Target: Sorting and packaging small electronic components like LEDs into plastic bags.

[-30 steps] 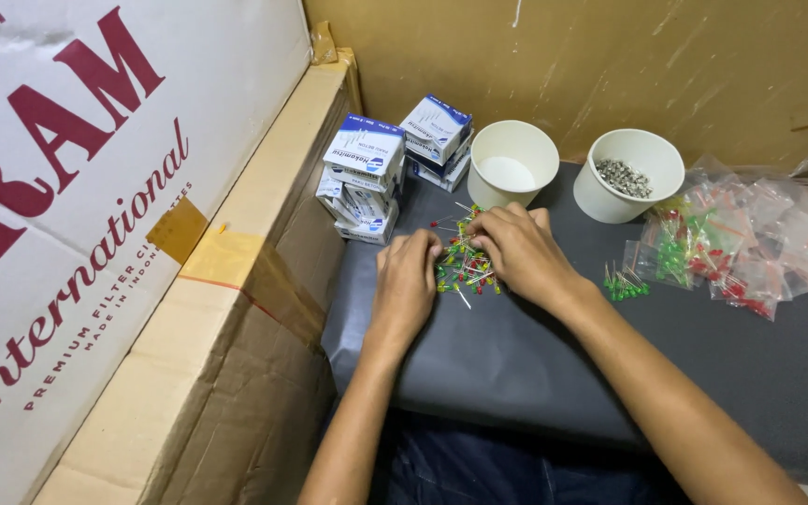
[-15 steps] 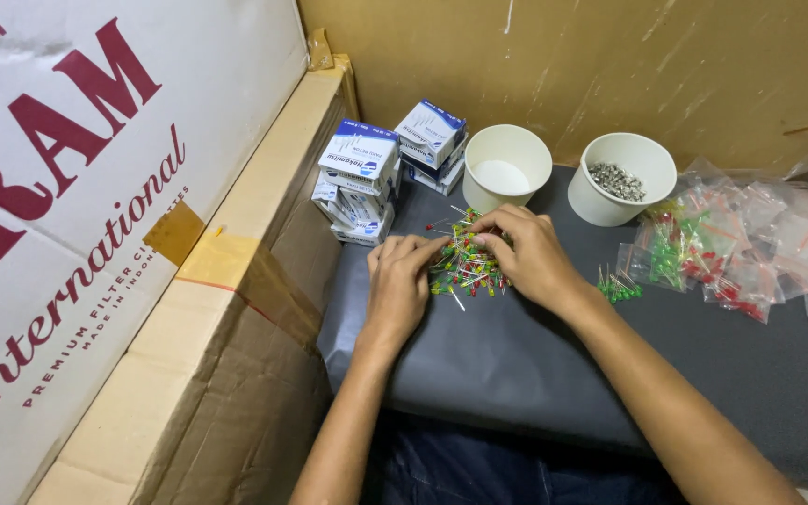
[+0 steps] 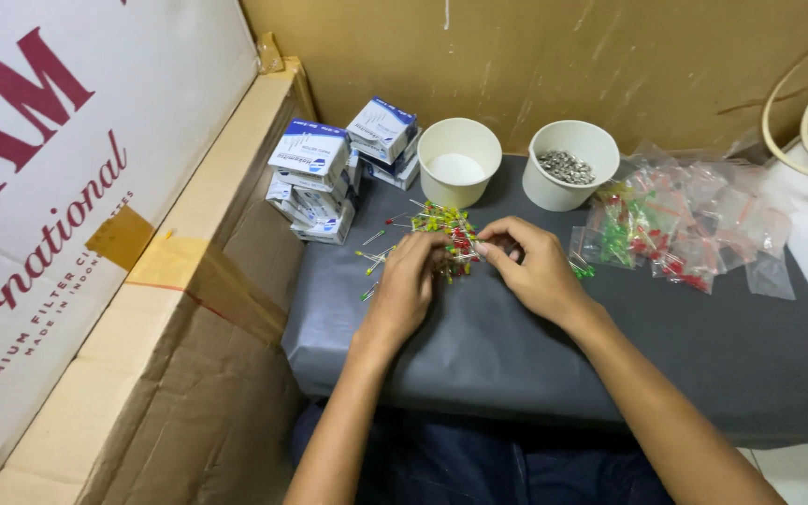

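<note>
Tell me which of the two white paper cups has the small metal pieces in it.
The right-hand cup, nearer the clear bags. It holds a heap of small grey metal pieces; the left cup shows only a white inside.

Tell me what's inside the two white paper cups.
The right cup holds small silvery metal pieces. The left cup shows only a pale bottom; whether anything lies there cannot be told. Near walls hide each cup's front floor.
</note>
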